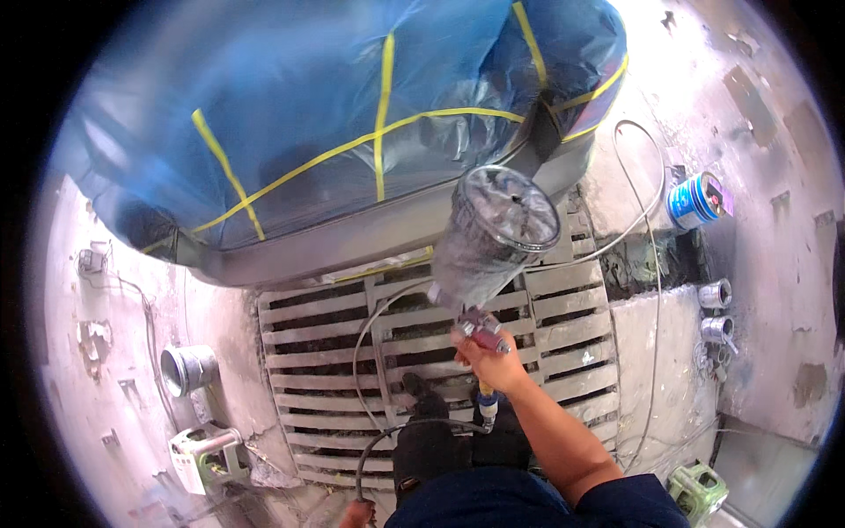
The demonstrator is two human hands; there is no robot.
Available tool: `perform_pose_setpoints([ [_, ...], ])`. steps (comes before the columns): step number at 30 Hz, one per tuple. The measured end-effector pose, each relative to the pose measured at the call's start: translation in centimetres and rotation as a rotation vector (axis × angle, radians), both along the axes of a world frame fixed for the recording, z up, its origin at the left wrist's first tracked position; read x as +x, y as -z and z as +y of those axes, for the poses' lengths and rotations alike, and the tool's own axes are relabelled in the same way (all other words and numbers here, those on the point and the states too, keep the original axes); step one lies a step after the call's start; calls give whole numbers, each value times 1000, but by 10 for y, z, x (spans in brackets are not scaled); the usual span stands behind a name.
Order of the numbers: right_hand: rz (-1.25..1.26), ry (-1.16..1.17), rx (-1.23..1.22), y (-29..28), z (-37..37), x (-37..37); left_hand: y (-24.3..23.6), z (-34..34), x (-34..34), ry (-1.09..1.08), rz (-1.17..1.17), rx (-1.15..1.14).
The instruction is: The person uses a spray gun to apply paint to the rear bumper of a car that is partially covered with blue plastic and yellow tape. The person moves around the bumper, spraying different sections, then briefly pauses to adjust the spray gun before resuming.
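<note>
While the right hand (489, 363) is wrapped around the spray gun (482, 326) over the floor grate (319, 360), the left hand (357, 512) is curled around the air hose (361, 466). If the hose snags, the big cup (484, 242) could tip and bump the gray panel (352, 232).

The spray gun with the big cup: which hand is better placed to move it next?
Probably the right hand: its grip is closed around the spray gun. The left hand is down at the picture's lower edge, apparently holding the dark hose, well apart from the spray gun.
</note>
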State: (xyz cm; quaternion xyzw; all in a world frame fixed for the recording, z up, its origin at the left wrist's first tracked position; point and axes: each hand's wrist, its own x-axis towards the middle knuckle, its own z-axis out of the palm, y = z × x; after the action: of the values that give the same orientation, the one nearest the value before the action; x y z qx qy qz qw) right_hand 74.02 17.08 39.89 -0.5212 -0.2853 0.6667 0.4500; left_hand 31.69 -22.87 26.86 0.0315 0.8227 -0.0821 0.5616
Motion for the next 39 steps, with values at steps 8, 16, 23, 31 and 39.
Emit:
perform_pose_setpoints([
  [8, -463, 246, 75, 16, -7, 39, 10, -2, 16, -207, -187, 111],
  [16, -647, 313, -10, -14, 19, -19, 53, -47, -21, 121, -219, 195],
  [23, -346, -60, -14, -28, 22, -171, 26, -48, -63, -107, -9, 74],
  [31, -164, -69, -89, -25, 50, -177, 25, -41, -94, -148, -52, 65],
  [39, -372, 552, -112, -39, 8, -34, 58, -20, -93, -157, -157, 106],
])
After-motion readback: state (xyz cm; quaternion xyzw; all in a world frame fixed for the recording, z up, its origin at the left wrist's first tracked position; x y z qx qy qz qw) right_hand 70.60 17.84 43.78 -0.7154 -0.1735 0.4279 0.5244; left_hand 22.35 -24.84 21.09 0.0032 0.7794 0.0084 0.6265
